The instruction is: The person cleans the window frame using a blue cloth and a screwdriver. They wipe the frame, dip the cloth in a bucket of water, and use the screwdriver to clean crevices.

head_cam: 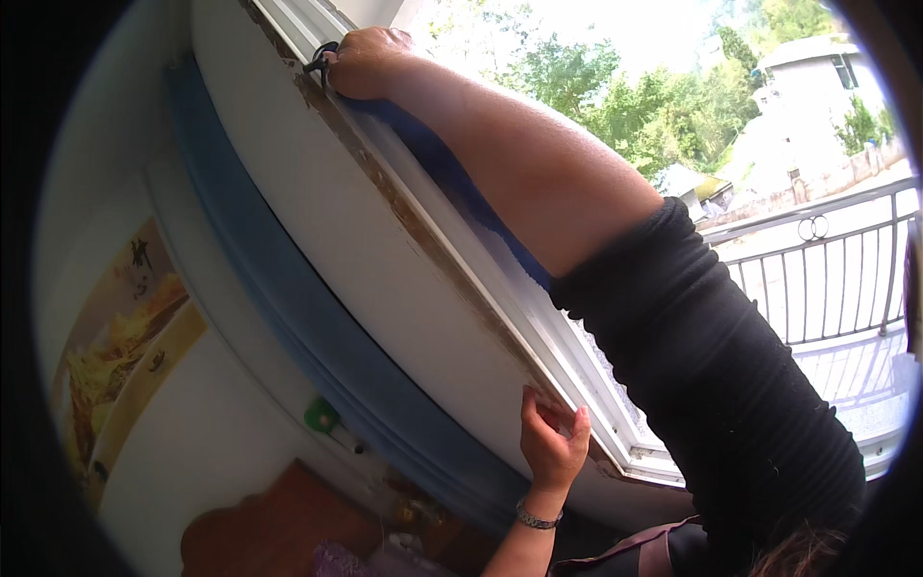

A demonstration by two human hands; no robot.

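Observation:
My right hand [368, 63], at the end of a bent-wristed bare forearm and black sleeve, is closed on a small black looped object [322, 59] at the upper end of the white window frame [469, 270]. What that object is cannot be made out. Lower down, my left hand [554, 436] wears a metal-link bracelet [539, 514]. Its forefinger and thumb are apart, by the frame's inner edge, and no object shows between them; the other fingers are partly hidden. Along the frame runs a brown, rough strip [404, 213] of bare wall edge. A deep-blue area [447, 180] shows behind my right forearm.
A long blue curtain or cloth [288, 303] runs beside the white wall [317, 216]. Below are a reddish-brown wooden panel [267, 526], a green round object [321, 416] and a picture [122, 346] on the wall. Outside stand a metal railing [815, 263], trees and a white building.

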